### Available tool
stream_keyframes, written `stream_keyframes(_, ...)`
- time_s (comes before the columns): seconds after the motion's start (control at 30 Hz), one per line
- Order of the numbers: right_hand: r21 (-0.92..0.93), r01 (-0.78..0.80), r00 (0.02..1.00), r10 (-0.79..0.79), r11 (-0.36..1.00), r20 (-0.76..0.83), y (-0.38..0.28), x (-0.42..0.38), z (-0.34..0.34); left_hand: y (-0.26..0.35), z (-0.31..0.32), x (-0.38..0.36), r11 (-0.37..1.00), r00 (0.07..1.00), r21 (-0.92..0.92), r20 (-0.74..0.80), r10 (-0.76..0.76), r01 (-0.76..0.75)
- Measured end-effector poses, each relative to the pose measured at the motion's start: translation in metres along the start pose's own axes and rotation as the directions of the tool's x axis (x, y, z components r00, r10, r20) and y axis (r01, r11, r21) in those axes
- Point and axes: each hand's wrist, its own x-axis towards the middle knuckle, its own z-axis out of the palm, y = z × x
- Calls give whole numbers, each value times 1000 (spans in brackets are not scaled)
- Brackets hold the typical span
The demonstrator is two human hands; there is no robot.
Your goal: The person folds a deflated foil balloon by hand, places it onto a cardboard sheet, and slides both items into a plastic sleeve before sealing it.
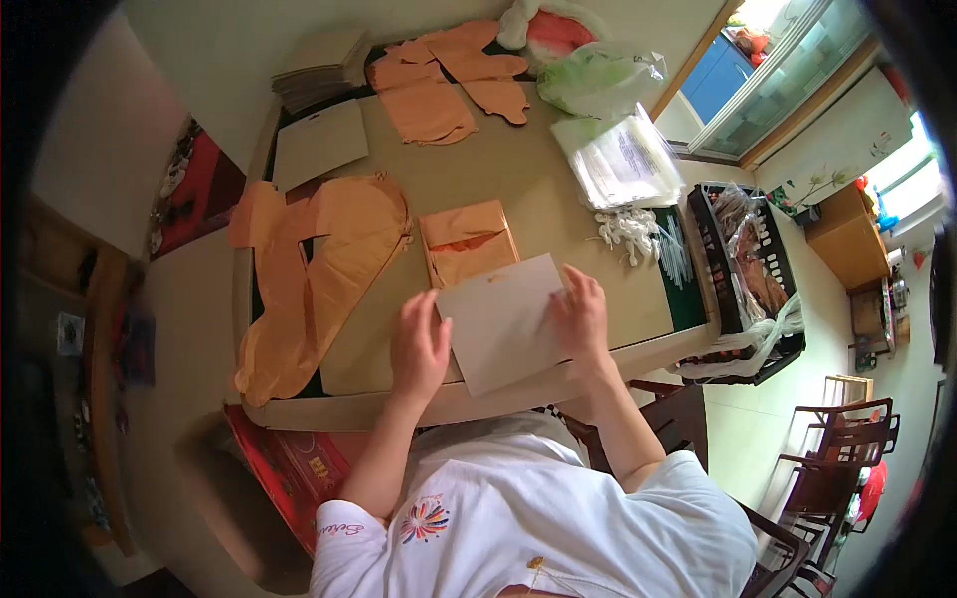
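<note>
Between my two hands is a pale rectangular card (506,327) with a small slot near its top edge, tilted over the table's front edge. My left hand (422,344) touches its left edge with the fingers curved. On the right side, my right hand (581,311) has its thumb over the card and its fingers at the edge, gripping it. Just behind the card lies a folded orange piece (469,244), partly covered by it. A large orange garment-like piece (334,269) is spread to the left.
At the back stand stacked cards (319,68), a single card (321,145) and more orange pieces (429,95). Plastic bags (620,159), white cords (628,231) and clear strips (673,249) lie right. A black crate (743,264) stands beside the table (638,349).
</note>
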Motion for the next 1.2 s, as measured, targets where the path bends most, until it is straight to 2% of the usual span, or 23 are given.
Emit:
stream_keyframes(0.07, 50, -287, 954, 281, 957, 109, 6, -6, -14, -9, 1, -10, 966, 973, -116, 21, -230, 230)
stream_keyframes(0.17, 98, -360, 923, 340, 928, 179, -15, -12, -26, 0, 4, -12, 932, 965, -256, 114, -235, 257)
stream_keyframes(0.27, 137, -440, 872, 386, 887, 301, -16, -11, -27, 16, -1, -4, 757, 923, -531, 161, -351, 381)
stream_keyframes(0.37, 145, -386, 892, 329, 911, 309, -25, -13, -25, 5, 2, -7, 825, 944, -466, 85, -319, 321)
stream_keyframes(0.47, 114, -153, 964, 123, 982, 237, -14, -16, -9, -11, 7, -10, 804, 921, -464, 78, -382, 373)
stream_keyframes(0.5, 90, 20, 976, -39, 996, 214, -19, -14, -7, -12, 5, -8, 837, 931, -420, 61, -360, 351)
stream_keyframes(0.57, 34, 355, 917, -355, 934, 184, -33, -10, -2, -13, 1, -3, 894, 948, -325, 33, -317, 310)
stream_keyframes(0.6, -19, 376, 882, -352, 926, 315, -36, -11, 3, -19, 5, 0, 893, 951, -340, 12, -309, 294)
stream_keyframes(0.67, -40, 459, 843, -421, 887, 334, -43, -13, 17, -34, 16, 13, 890, 954, -371, -33, -297, 264)
stream_keyframes(0.7, -50, 501, 820, -456, 864, 346, -44, -13, 23, -38, 15, 23, 798, 909, -463, 44, -414, 386)
stream_keyframes(0.77, -69, 490, 821, -434, 869, 371, -41, -18, 32, -43, 11, 47, 545, 775, -595, 230, -589, 591)
stream_keyframes(0.9, -72, 476, 824, -416, 876, 386, -44, -19, 33, -43, -4, 76, 476, 687, -503, 439, -579, 722)
stream_keyframes(0.93, -70, 476, 823, -416, 877, 386, -44, -19, 33, -45, -2, 82, 496, 673, -459, 438, -595, 737)
stream_keyframes(1.03, -70, 476, 824, -417, 877, 384, -43, -18, 34, -60, 16, 98, 774, 830, -298, 200, -521, 558)
stream_keyframes(1.1, -78, 471, 824, -406, 879, 394, -44, -19, 33, -53, 15, 118, 966, 970, -89, 36, -242, 244)
stream_keyframes(1.13, -82, 471, 824, -405, 878, 396, -43, -20, 34, -49, 16, 129, 997, 997, 33, -19, -72, 73)
stream_keyframes(1.2, -95, 474, 826, -405, 875, 392, -43, -21, 36, -43, 23, 149, 997, 997, 66, 73, -32, 27)
